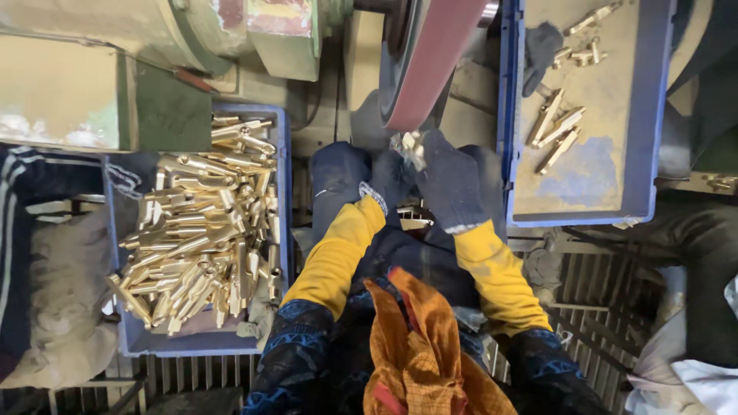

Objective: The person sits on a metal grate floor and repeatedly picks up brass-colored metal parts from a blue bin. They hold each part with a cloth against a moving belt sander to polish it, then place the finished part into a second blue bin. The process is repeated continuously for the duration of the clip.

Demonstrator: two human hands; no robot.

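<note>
**Two gloved hands hold a brass part at the sanding belt**

A small shiny brass part (410, 144) sits right under the bottom curve of the reddish sanding belt (430, 61), up near the middle of the view. Both hands hold it together. The right hand (452, 184), in a dark glove, is wrapped around the part from the right side. The left hand (384, 180), also in a dark glove, grips it from the left — the two gloves touch each other. Yellow sleeves (338, 253) run back from both gloves.

To the left is a blue tray (283, 154) piled high with many long brass pieces (204, 230). To the right is another blue tray (509, 115) with only a few brass pieces (555, 127) lying on its dusty floor, and a dark cloth in its top corner.

An orange cloth (415, 346) lies over the person's lap. A green machine body (154, 77) stands at the top left — next to the belt.
</note>
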